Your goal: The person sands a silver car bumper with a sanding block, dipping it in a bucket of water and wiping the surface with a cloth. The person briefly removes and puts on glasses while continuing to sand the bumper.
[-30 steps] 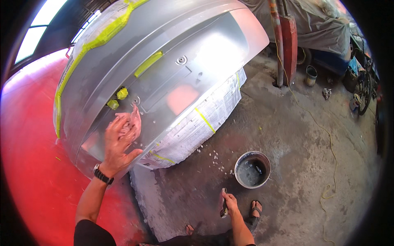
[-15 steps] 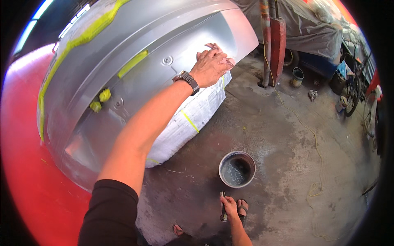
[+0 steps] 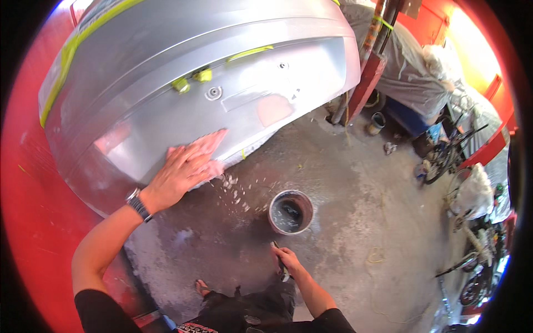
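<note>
A silver car body panel (image 3: pixel 155 66) carries yellow-green masking tape (image 3: pixel 68 55) and small taped knobs (image 3: pixel 203 75) around a recess with round fittings. My left hand (image 3: pixel 177 172), fingers pressed on a pink cloth (image 3: pixel 214 140), lies over the lower left of the recess. Masking paper (image 3: pixel 252 145) shows below the panel edge. Low in the view, my right hand (image 3: pixel 286 258) grips a narrow dark and silver object whose kind is hard to make out, just below a bucket of grey water (image 3: pixel 288 213) on the floor.
A red wall-like surface (image 3: pixel 28 200) fills the left side. A red post (image 3: pixel 363 89) stands right of the panel. Farther right are covered bulky items (image 3: pixel 416 77), a small bucket (image 3: pixel 376 123), bicycles (image 3: pixel 444 155), bags (image 3: pixel 472 191) and a cable (image 3: pixel 377 255) on the concrete floor (image 3: pixel 361 194).
My left hand and cloth reached the panel's right part half a second ago and are now back at the lower left, with water drops falling below. The view has turned.
</note>
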